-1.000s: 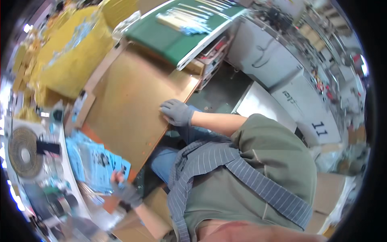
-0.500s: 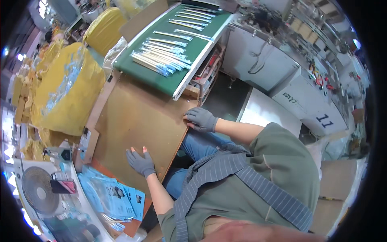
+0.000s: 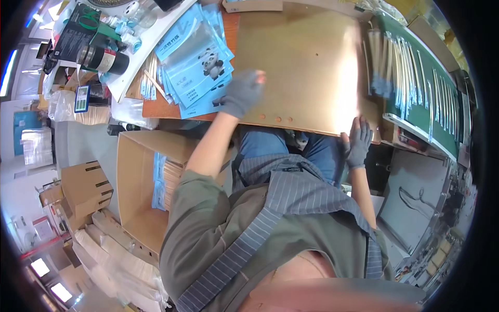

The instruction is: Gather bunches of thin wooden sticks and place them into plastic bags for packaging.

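Note:
My left hand point(image 3: 243, 94), in a grey glove with bare fingertips, is over the near left part of the brown board point(image 3: 306, 73), beside a stack of blue printed plastic bags point(image 3: 189, 65). Motion blurs its fingers, so their closure is unclear. My right hand point(image 3: 358, 143), gloved the same way, rests at the board's near right edge with fingers stretched out and nothing held. On the green conveyor belt point(image 3: 382, 23) at the right lie several thin wrapped chopsticks point(image 3: 403, 75). A few more wrapped chopsticks point(image 3: 149, 73) are beside the blue bags.
Below my left arm stands an open cardboard box point(image 3: 140, 182) with filled blue packs point(image 3: 161, 179). A white table point(image 3: 148, 44) at the far left carries a dark thermos point(image 3: 106, 60) and a black box point(image 3: 75, 31). Another carton point(image 3: 86, 190) stands further left.
My view has turned left, bringing the cardboard box into sight. My left hand has lifted and moved toward the blue bags. My right hand stays at the board's edge, its fingers now straighter.

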Available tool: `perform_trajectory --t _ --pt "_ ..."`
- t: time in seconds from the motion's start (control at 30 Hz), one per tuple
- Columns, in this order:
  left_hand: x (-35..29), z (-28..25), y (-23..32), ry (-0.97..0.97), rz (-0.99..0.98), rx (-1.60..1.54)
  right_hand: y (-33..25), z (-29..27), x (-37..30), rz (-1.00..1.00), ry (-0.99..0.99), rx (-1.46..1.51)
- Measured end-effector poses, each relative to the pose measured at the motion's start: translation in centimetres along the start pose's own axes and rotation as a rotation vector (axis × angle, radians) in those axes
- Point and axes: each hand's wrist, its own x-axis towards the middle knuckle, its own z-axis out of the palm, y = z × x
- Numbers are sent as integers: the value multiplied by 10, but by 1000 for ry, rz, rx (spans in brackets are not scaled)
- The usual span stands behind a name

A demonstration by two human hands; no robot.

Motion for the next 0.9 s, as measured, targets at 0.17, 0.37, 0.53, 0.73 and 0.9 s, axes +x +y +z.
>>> perform_trajectory --t 0.17,0.37,0.53,0.73,0.9 --pt "-50 -73 -78 243 -21 496 -4 -4 -2 -15 33 -25" --pt "-60 -89 -116 214 45 448 -1 -1 -2 -11 21 -15" --pt "-40 -121 -121 100 -109 255 -3 3 -3 18 9 -26" --pt "-16 -135 -125 101 -222 99 -4 1 -4 35 -6 -49" --pt "-12 -136 -173 221 -337 -16 -4 -2 -3 58 -46 -2"
